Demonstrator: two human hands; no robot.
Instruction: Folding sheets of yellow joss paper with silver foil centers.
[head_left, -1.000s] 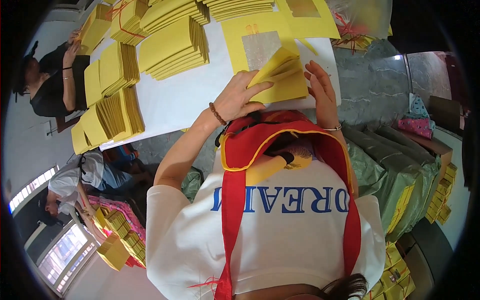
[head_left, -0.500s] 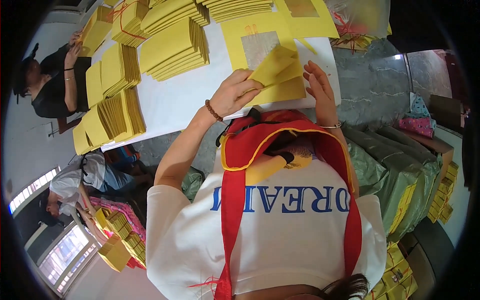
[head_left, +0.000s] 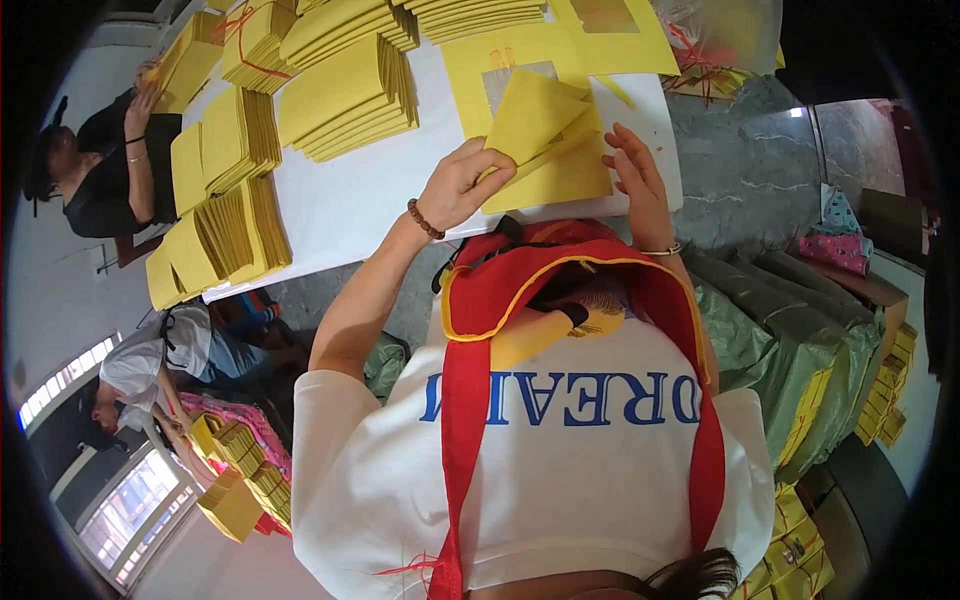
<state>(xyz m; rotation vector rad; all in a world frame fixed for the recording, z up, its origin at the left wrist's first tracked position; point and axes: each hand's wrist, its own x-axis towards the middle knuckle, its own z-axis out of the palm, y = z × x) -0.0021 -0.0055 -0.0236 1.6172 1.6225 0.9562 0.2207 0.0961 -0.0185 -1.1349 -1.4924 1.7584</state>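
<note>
Left hand (head_left: 458, 187) pinching a folded yellow paper-like sheet (head_left: 532, 115) by its left edge, sheet spreading rightward from thumb and fingers, right hand (head_left: 640, 178) hovering open just beside it.

A table with a white top (head_left: 350, 215) carries yellow paper, around one landmark: a fanned stack of folded yellow sheets (head_left: 340, 95). Left of this stack stands an upright pile (head_left: 240, 140), with a row of folded pieces (head_left: 205, 245) nearer the person. Beyond it to the left sits a bundle tied with red string (head_left: 258, 50); straight beyond lies another fanned pile (head_left: 345, 28). To its right lie a flat sheet with a silvery rectangle (head_left: 462, 75), then a narrow yellow strip (head_left: 614, 93); right and nearer, a part-folded yellow sheet (head_left: 575, 175).
</note>
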